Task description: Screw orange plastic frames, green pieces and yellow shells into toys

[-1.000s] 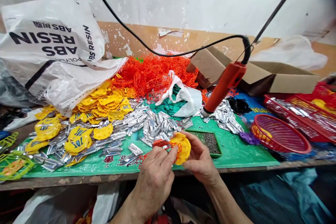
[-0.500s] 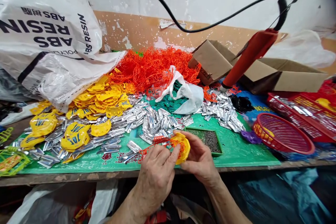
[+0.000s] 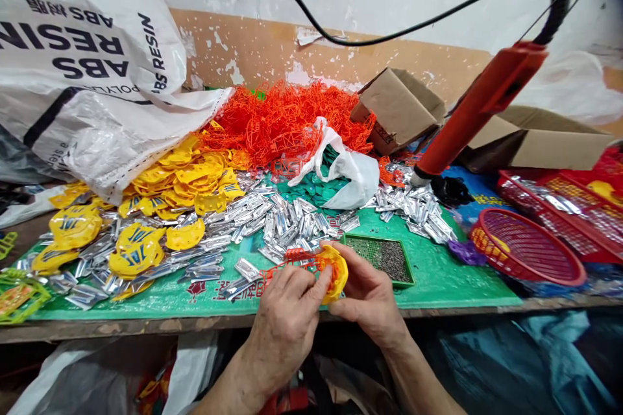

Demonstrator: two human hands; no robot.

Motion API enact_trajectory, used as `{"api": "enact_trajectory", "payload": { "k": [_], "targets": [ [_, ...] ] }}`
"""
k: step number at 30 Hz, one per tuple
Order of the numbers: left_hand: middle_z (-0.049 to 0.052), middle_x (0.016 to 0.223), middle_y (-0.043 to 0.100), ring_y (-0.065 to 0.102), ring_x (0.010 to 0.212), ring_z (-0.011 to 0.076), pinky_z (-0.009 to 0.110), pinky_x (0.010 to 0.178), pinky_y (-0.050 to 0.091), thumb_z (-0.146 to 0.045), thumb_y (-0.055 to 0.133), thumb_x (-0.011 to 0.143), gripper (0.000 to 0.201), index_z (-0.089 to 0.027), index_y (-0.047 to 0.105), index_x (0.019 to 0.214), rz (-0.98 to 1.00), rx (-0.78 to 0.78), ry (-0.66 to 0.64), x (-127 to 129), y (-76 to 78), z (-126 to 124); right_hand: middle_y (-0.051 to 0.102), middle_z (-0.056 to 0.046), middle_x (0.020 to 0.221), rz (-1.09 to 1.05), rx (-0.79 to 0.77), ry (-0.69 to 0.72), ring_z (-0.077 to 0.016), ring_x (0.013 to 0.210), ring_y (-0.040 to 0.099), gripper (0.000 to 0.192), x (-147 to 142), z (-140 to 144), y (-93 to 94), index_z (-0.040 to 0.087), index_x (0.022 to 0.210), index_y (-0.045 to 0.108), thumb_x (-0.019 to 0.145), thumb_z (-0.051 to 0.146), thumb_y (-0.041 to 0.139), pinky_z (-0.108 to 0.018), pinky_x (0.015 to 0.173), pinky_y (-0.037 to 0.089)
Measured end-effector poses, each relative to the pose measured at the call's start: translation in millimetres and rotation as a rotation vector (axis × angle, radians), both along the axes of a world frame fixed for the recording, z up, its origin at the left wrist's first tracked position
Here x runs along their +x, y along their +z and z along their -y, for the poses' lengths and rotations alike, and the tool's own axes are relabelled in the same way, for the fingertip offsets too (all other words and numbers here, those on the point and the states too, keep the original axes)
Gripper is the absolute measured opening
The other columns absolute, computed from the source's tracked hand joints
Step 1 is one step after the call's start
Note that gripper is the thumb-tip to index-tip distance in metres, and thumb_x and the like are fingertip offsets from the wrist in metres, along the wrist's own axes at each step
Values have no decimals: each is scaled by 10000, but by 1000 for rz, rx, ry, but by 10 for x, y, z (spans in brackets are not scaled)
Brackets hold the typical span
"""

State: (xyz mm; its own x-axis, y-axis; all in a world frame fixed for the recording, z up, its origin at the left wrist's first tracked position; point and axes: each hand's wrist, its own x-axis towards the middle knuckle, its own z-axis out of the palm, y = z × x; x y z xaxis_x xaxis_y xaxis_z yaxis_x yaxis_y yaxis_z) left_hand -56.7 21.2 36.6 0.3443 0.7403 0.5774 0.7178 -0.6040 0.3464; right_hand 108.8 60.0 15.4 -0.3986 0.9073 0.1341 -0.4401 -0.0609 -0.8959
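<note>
My right hand [image 3: 367,292] grips the rim of a curved yellow plastic piece [image 3: 341,272], thumb below and fingers behind. My left hand [image 3: 289,311] is closed round an orange lattice plastic part [image 3: 304,258] whose end lies inside the yellow piece. The left index finger presses there, so the contact point is partly hidden. Just right of the hands sits a green tray [image 3: 407,282] of small dark metal pieces. Shiny metal strips [image 3: 294,224] spread behind the hands. Yellow pieces [image 3: 136,253] with blue printing lie to the left.
An orange-red power screwdriver [image 3: 481,107] hangs by a black cable at the right. Behind are an orange lattice heap [image 3: 287,120], a white bag [image 3: 363,178] with green parts and a cardboard box [image 3: 396,110]. A red basket [image 3: 528,246] stands right; the table edge [image 3: 146,326] runs in front.
The yellow piece has turned slightly in my right hand, showing more of its side. Both hands keep their hold. The hanging screwdriver appears shifted right and upward.
</note>
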Motion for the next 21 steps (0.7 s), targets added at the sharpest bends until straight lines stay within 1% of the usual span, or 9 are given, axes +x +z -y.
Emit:
{"api": "enact_trajectory", "payload": {
  "k": [1, 3, 5, 6, 8, 11, 16, 18, 21],
  "targets": [
    [107, 929, 600, 520, 865, 234, 402, 739, 511, 27, 453, 823, 520, -98, 495, 1327, 11, 3, -2, -6, 7, -2, 539, -25, 1373, 18, 10, -4, -227, 1287, 491, 713, -2, 1, 18, 318, 1275, 592, 628, 148, 838, -345, 1106, 375],
    [151, 1092, 591, 525, 1012, 256, 424, 840, 504, 43, 445, 810, 514, -93, 516, 1300, 32, 13, -6, -22, 27, -6, 552, -32, 1350, 63, 38, -21, -235, 1285, 489, 700, -12, 1, 61, 313, 1269, 598, 628, 178, 846, -360, 1113, 367],
    [184, 1252, 547, 490, 1147, 273, 434, 928, 476, 48, 443, 810, 499, -81, 520, 1286, 33, 23, -20, -45, 55, -5, 565, -30, 1328, 112, 90, -50, -233, 1275, 498, 694, -23, -3, 101, 322, 1260, 605, 625, 192, 852, -357, 1111, 371],
    [187, 1294, 536, 482, 1172, 271, 430, 949, 467, 43, 445, 817, 488, -75, 518, 1284, 25, 30, -29, -59, 72, -2, 567, -28, 1325, 136, 123, -65, -231, 1270, 502, 695, -28, -4, 118, 329, 1257, 606, 622, 194, 854, -354, 1108, 376],
    [178, 1313, 555, 503, 1143, 257, 406, 938, 477, 21, 453, 840, 457, -68, 515, 1285, 1, 48, -43, -83, 109, 7, 564, -29, 1334, 172, 185, -82, -229, 1266, 507, 701, -31, -5, 142, 339, 1264, 600, 626, 201, 854, -348, 1097, 392],
    [157, 1291, 604, 543, 1043, 246, 384, 865, 513, -31, 458, 878, 415, -66, 517, 1287, -45, 84, -48, -101, 158, 23, 547, -34, 1362, 166, 252, -81, -225, 1270, 506, 697, -24, 3, 158, 346, 1284, 582, 646, 241, 844, -335, 1076, 418],
    [184, 1256, 637, 590, 911, 244, 387, 743, 532, -63, 411, 903, 398, -40, 508, 1288, -90, 172, -58, -98, 176, 28, 554, -30, 1358, 156, 308, -103, -213, 1274, 504, 687, -28, 44, 152, 349, 1293, 571, 660, 289, 833, -320, 1077, 418],
    [185, 1246, 644, 599, 893, 240, 386, 739, 532, -70, 395, 911, 394, -38, 509, 1286, -106, 181, -63, -104, 176, 21, 549, -25, 1361, 164, 315, -123, -205, 1279, 499, 691, -43, 66, 140, 351, 1299, 565, 664, 281, 831, -302, 1081, 413],
    [174, 1267, 636, 594, 931, 245, 393, 776, 531, -72, 385, 918, 401, -43, 502, 1300, -135, 161, -88, -128, 177, 10, 545, -18, 1364, 170, 327, -164, -191, 1283, 495, 679, -67, 99, 122, 349, 1299, 565, 677, 260, 824, -273, 1083, 408]
  ]
}}
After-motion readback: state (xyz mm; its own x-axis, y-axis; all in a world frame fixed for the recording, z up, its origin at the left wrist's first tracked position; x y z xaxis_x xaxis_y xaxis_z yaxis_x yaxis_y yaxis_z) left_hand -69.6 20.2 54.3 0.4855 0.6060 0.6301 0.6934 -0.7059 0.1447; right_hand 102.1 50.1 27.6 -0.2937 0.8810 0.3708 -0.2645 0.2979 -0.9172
